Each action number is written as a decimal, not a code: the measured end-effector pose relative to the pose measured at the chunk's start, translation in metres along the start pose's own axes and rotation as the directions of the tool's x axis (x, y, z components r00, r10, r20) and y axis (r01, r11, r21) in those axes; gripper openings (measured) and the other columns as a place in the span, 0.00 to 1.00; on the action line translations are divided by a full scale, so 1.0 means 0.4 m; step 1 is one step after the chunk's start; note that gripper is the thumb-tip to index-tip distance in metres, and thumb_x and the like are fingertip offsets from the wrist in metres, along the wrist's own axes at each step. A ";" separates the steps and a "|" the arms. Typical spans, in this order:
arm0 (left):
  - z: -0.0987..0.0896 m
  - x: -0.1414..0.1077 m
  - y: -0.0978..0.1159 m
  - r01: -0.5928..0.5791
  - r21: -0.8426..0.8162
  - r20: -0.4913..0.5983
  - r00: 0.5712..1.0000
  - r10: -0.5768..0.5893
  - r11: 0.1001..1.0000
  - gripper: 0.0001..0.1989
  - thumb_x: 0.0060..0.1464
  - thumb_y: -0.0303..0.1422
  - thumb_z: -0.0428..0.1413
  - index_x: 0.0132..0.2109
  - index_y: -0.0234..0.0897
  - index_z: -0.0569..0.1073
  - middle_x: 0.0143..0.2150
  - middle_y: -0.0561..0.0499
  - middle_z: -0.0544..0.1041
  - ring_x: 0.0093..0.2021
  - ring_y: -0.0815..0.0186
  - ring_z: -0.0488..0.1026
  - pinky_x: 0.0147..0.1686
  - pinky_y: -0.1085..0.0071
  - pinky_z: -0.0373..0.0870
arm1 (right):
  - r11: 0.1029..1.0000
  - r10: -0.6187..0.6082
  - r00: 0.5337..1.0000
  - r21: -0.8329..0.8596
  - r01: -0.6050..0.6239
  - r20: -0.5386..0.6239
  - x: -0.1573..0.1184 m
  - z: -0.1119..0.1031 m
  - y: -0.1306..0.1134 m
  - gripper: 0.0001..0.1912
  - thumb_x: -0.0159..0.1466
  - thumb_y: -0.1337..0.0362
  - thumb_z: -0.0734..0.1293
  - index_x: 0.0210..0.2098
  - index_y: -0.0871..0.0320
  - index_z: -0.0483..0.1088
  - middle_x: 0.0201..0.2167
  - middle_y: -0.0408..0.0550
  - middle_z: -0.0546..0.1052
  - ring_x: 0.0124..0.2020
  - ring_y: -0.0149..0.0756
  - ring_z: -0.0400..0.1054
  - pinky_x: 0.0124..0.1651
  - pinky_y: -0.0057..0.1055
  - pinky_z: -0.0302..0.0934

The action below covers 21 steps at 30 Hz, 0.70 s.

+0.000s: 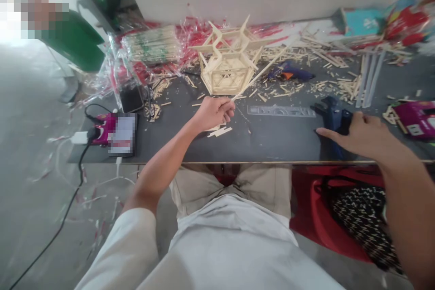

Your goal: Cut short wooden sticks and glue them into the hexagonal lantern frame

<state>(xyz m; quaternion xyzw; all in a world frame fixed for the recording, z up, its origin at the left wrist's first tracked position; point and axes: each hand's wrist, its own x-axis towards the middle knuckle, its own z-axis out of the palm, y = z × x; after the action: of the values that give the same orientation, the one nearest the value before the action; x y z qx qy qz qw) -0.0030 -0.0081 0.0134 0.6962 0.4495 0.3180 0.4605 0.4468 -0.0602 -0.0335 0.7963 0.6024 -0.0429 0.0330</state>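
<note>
My left hand is closed on the lower end of a thin wooden stick, which slants up to the right. Just beyond that hand stands a lattice model made of wooden sticks. Several short cut sticks lie below the hand. On the right, my right hand is around a dark blue hand tool with black parts, thumb stretched across it and the other fingers curled, partly hidden. A clear plastic ruler lies flat to the left of the tool.
A blue glue gun lies behind the ruler among scattered stick scraps. Bagged stick bundles are at the back left. A phone and cables are at the left end. Glue sticks and a purple pack lie right. Another person's green sleeve shows.
</note>
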 end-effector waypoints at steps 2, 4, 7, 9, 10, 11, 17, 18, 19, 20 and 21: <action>-0.002 -0.003 0.005 -0.033 0.028 -0.028 0.999 0.034 0.999 0.14 0.74 0.31 0.53 0.37 0.33 0.76 0.32 0.47 0.84 0.29 0.70 0.83 0.33 0.78 0.80 | 0.999 -0.025 1.000 -0.034 0.025 -0.013 0.003 -0.003 0.003 0.40 0.71 0.38 0.66 0.67 0.65 0.66 0.58 0.80 0.73 0.65 0.89 0.68 0.65 0.70 0.65; -0.005 -0.004 0.009 -0.060 0.071 -0.044 0.997 0.063 0.996 0.14 0.74 0.32 0.52 0.38 0.33 0.76 0.33 0.47 0.84 0.29 0.70 0.83 0.33 0.77 0.80 | 0.996 -0.059 0.998 -0.063 0.057 -0.029 -0.003 -0.017 -0.002 0.30 0.74 0.46 0.61 0.64 0.64 0.67 0.57 0.78 0.73 0.64 0.87 0.69 0.63 0.71 0.66; -0.011 -0.005 0.015 -0.113 0.159 -0.041 0.992 0.121 0.981 0.14 0.73 0.33 0.52 0.38 0.34 0.76 0.34 0.47 0.85 0.30 0.70 0.83 0.35 0.76 0.80 | 0.996 -0.062 0.998 -0.071 0.060 -0.028 -0.020 -0.059 -0.028 0.24 0.76 0.55 0.56 0.60 0.64 0.68 0.56 0.77 0.74 0.65 0.81 0.70 0.64 0.67 0.65; -0.015 -0.009 0.020 -0.137 0.219 -0.016 0.989 0.144 0.966 0.14 0.73 0.33 0.51 0.38 0.35 0.76 0.34 0.48 0.85 0.30 0.70 0.83 0.36 0.76 0.80 | 0.999 -0.036 0.999 -0.025 0.037 0.027 -0.036 -0.100 -0.060 0.19 0.75 0.58 0.56 0.55 0.62 0.70 0.53 0.76 0.76 0.61 0.73 0.74 0.62 0.61 0.66; -0.015 -0.012 0.023 -0.137 0.243 0.000 0.990 0.141 0.960 0.14 0.72 0.33 0.51 0.37 0.36 0.76 0.33 0.49 0.85 0.29 0.70 0.83 0.36 0.76 0.80 | 0.999 -0.039 0.997 0.016 0.038 0.074 -0.046 -0.122 -0.081 0.16 0.75 0.58 0.57 0.52 0.60 0.71 0.50 0.74 0.78 0.58 0.69 0.76 0.59 0.58 0.68; -0.014 -0.015 0.026 -0.129 0.266 0.016 0.991 0.130 0.955 0.14 0.72 0.33 0.51 0.36 0.36 0.75 0.33 0.50 0.85 0.29 0.70 0.83 0.35 0.75 0.79 | 0.997 -0.054 0.992 0.051 0.049 0.113 -0.059 -0.143 -0.105 0.13 0.74 0.57 0.59 0.47 0.57 0.72 0.47 0.71 0.80 0.53 0.64 0.78 0.55 0.54 0.69; 0.020 -0.044 0.050 -0.026 0.327 -0.012 0.999 0.032 0.945 0.12 0.67 0.30 0.50 0.35 0.37 0.74 0.32 0.50 0.84 0.29 0.66 0.83 0.35 0.73 0.78 | 0.857 -0.433 0.861 0.418 0.301 0.268 -0.159 -0.233 -0.313 0.13 0.72 0.53 0.67 0.35 0.53 0.72 0.39 0.52 0.84 0.41 0.48 0.78 0.44 0.36 0.67; 0.025 -0.049 0.055 0.002 0.318 -0.032 0.999 0.009 0.948 0.12 0.67 0.29 0.50 0.34 0.38 0.74 0.31 0.50 0.84 0.29 0.66 0.84 0.35 0.73 0.78 | 0.829 -0.475 0.836 0.458 0.320 0.275 -0.171 -0.241 -0.348 0.12 0.72 0.54 0.67 0.34 0.53 0.71 0.38 0.50 0.84 0.40 0.47 0.78 0.43 0.35 0.66; 0.029 -0.054 0.059 0.031 0.304 -0.051 0.999 -0.016 0.952 0.12 0.66 0.29 0.51 0.34 0.38 0.74 0.31 0.50 0.84 0.29 0.65 0.84 0.35 0.72 0.78 | 0.801 -0.515 0.810 0.494 0.339 0.280 -0.180 -0.248 -0.378 0.13 0.72 0.54 0.68 0.34 0.53 0.71 0.38 0.49 0.84 0.39 0.45 0.77 0.42 0.34 0.65; 0.031 -0.059 0.063 0.056 0.287 -0.065 0.997 -0.039 0.956 0.11 0.65 0.28 0.51 0.34 0.37 0.74 0.31 0.50 0.84 0.29 0.64 0.84 0.35 0.72 0.79 | 0.780 -0.542 0.792 0.520 0.348 0.282 -0.186 -0.255 -0.405 0.13 0.72 0.54 0.68 0.33 0.53 0.70 0.36 0.48 0.83 0.38 0.43 0.76 0.41 0.33 0.64; 0.031 -0.063 0.067 0.077 0.272 -0.078 0.995 -0.058 0.959 0.11 0.64 0.28 0.51 0.33 0.37 0.74 0.30 0.50 0.84 0.29 0.63 0.84 0.35 0.71 0.79 | 0.761 -0.561 0.778 0.545 0.351 0.283 -0.189 -0.261 -0.427 0.14 0.72 0.54 0.68 0.32 0.53 0.69 0.34 0.47 0.82 0.36 0.41 0.75 0.40 0.33 0.64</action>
<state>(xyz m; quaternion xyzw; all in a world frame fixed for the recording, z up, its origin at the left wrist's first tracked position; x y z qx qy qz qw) 0.0065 -0.0403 0.0330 0.7262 0.5285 0.2606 0.3540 0.2651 -0.0752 0.0785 0.5742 0.7310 -0.3667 -0.0375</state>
